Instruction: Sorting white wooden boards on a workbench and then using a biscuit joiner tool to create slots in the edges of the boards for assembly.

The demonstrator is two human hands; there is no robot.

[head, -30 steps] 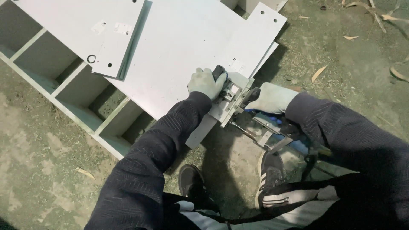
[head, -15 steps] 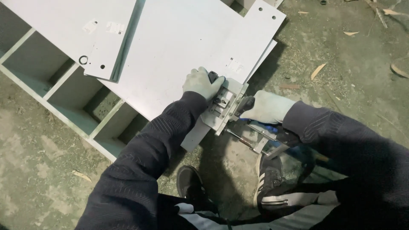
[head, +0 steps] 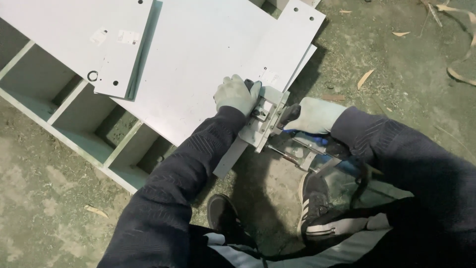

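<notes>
Both my hands wear pale work gloves. My left hand (head: pixel 237 94) presses down on a metal drilling jig (head: pixel 265 116) clamped on the near edge of a large white board (head: pixel 198 64). My right hand (head: pixel 315 115) grips the handle of a blue power drill (head: pixel 317 149) held against the jig from the side. The drill's front end is hidden behind the jig. A narrow grey strip (head: pixel 230 156) hangs down from under the jig.
A second white board (head: pixel 79 34) with holes and small stickers lies at the upper left. Under the boards sits a pale shelving frame (head: pixel 74 124) with open compartments. My two dark shoes (head: pixel 312 198) rest on a dirty concrete floor with dry leaves (head: pixel 365 78).
The view shifted slightly, and both hands with jig and drill sit a little higher in the picture. The grip of each hand looks unchanged.
</notes>
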